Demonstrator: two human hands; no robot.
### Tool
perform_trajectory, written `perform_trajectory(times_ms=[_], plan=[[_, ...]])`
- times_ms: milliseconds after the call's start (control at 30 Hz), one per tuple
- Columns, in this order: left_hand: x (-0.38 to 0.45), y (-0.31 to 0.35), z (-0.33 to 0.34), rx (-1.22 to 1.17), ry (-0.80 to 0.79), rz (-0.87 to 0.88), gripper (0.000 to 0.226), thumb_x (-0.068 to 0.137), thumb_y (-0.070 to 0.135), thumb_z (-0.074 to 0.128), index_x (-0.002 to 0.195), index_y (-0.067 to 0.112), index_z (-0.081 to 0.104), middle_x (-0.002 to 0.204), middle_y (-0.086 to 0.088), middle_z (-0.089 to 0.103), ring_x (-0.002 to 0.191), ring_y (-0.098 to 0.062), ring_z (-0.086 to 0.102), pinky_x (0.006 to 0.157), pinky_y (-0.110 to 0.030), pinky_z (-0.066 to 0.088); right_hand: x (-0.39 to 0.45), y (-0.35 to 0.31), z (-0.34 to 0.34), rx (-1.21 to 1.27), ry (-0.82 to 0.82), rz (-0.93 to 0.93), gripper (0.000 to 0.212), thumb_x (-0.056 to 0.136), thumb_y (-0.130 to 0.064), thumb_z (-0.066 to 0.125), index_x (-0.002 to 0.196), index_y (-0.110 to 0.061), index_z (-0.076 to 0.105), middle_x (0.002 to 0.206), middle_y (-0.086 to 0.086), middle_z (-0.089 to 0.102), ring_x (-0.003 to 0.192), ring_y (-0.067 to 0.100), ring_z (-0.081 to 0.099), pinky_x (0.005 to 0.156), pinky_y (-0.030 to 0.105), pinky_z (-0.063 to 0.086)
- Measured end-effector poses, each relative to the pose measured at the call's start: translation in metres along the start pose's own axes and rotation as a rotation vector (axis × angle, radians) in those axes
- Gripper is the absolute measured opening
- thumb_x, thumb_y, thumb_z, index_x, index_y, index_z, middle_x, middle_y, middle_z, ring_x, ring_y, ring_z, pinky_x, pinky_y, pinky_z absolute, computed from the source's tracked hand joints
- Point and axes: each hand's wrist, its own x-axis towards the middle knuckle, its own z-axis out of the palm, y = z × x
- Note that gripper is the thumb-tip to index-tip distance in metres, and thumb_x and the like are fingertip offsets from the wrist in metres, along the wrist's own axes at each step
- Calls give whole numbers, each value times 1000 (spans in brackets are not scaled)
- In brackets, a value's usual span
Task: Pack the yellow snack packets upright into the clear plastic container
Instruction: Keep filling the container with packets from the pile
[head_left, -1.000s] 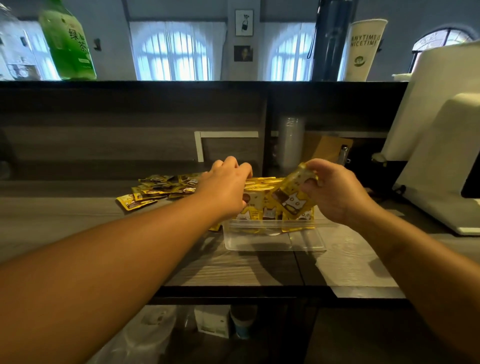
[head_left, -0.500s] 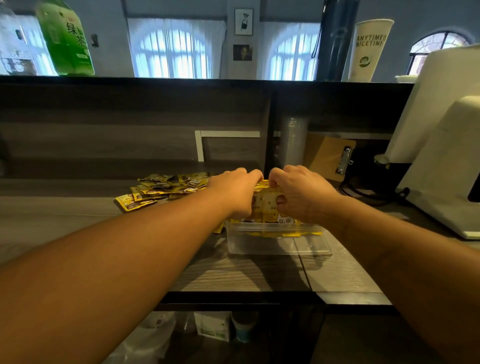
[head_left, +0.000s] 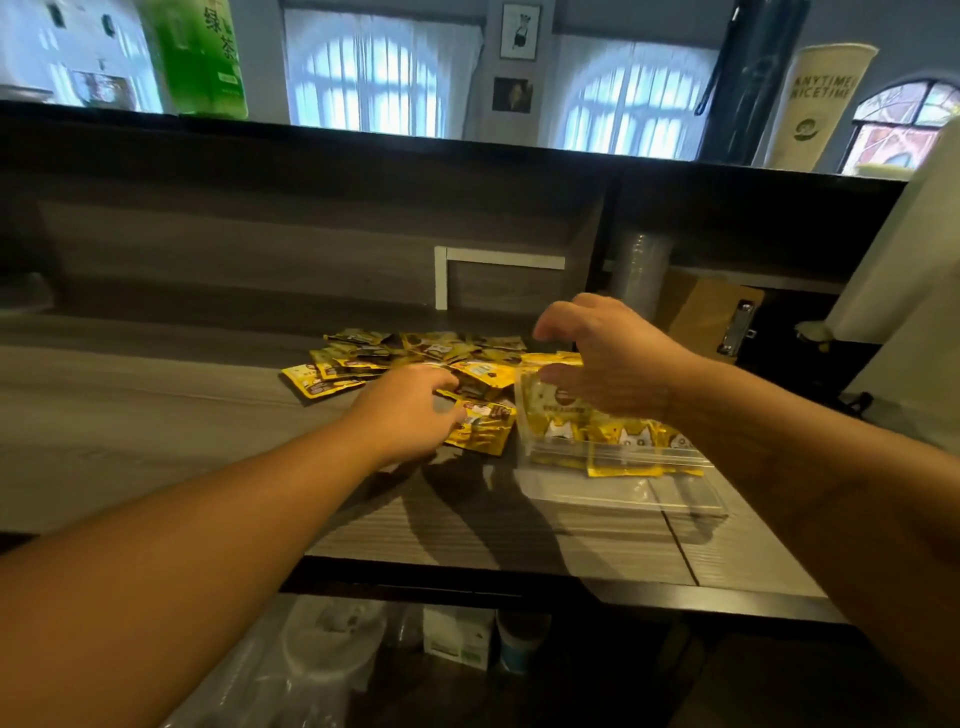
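Where packets lie, left hand atop.

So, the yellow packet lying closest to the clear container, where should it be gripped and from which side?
Probably by its near edge, coming from the left. That packet lies flat on the counter; the container blocks its right side and the pile crowds the far side. The left hand is already over it.

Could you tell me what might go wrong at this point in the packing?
The packets in the clear container lean rather than stand straight, so they may topple once the right hand lifts away. The left hand reaches into an overlapping loose pile, so it may drag out several packets.
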Motion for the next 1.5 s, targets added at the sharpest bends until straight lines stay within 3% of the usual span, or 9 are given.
perform_trajectory(times_ms=[100,233,400,533,733,867,1033,1233,1500], plan=[[-16,-20,7,67,-140,82,48,88,54,65,132,37,55,144,5,51,134,-20,45,109,-43,40,16,-26,12,-14,-6,-69,39,91,-29,66,128,-26,53,120,0,53,109,20,50,88,32,47],[-25,-40,9,88,-88,97,53,75,72,64,113,36,59,114,10,57,101,-13,56,88,-40,53,43,-48,31,-80,-160,-45,40,93,-25,63,131,-22,51,120,4,53,108,23,51,84,32,44],[-37,-57,-5,72,-110,33,42,76,68,69,89,35,49,99,9,51,85,-8,50,65,-29,43,68,-65,52,-295,-323,36,40,93,-15,59,132,-19,50,121,9,58,109,27,54,90,39,42],[-46,-65,-6,-106,-15,45,65,69,63,79,116,36,44,120,10,41,105,-10,48,84,-34,51,86,-73,62,-472,-386,42,37,94,-13,56,130,-17,50,131,11,57,127,32,48,113,54,23],[-55,-75,-4,-325,338,65,59,71,24,89,113,37,49,147,6,30,135,-19,38,102,-28,38,96,-71,75,-509,-514,105,32,93,-22,60,124,-14,56,132,11,56,125,31,47,110,51,27],[-56,-74,-8,-413,402,-34,54,72,23,89,118,26,60,160,8,24,144,-16,28,102,-26,31,94,-72,74,-467,-473,123,24,95,-16,55,118,-11,60,111,10,59,107,28,53,103,46,36],[-53,-76,-10,-458,341,-116,72,69,26,90,132,25,58,165,8,12,148,-19,21,106,-34,37,95,-74,62,-373,-362,175,18,91,-8,58,108,-7,64,75,1,49,83,22,54,75,35,47],[-49,-77,-10,-442,303,-160,78,80,14,83,148,21,46,167,11,-4,151,-18,17,97,-22,31,90,-63,44,-24,-11,212,29,91,-11,63,118,-16,70,119,4,64,105,22,59,84,29,50],[-46,-80,-6,-392,385,-148,50,90,20,71,138,18,57,157,4,35,141,-16,36,110,-32,35,56,-53,24,653,167,370,24,84,-7,74,101,-22,68,111,1,62,94,18,66,56,20,56]])
